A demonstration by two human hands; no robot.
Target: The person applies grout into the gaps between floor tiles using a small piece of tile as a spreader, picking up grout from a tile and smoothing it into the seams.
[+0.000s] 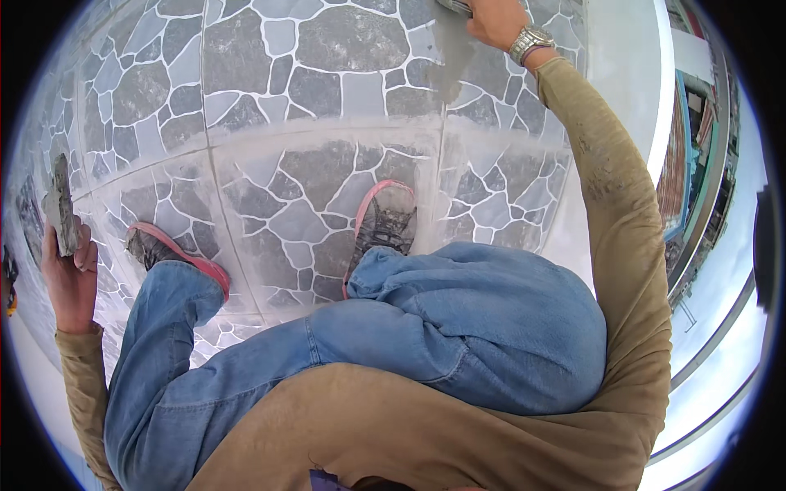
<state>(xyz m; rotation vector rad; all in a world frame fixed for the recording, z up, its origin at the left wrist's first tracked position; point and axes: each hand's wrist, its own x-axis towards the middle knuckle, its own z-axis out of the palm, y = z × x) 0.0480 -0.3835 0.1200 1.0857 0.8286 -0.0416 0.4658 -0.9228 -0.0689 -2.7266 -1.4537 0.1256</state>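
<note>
At the upper right, my right hand (pixel 496 23) is closed round a grey hand tool (pixel 455 6). Its upper part is cut off by the picture's edge, so its exact kind is unclear. Below it, a wet smear of grey grout (pixel 452 61) lies over a joint between the stone-patterned tiles (pixel 352 38). Far to the left, my left hand (pixel 70 274) grips a flat piece caked with grey mortar (pixel 62 204), held above the floor. The mortar hides what kind of tool it is.
My shoes (pixel 386 217) stand on the tiles, knees bent. Pale, dusty grout joints (pixel 214 176) run between the tiles. Along the right side is a white ledge (pixel 618 106), with rooftops (pixel 678 164) and sky beyond.
</note>
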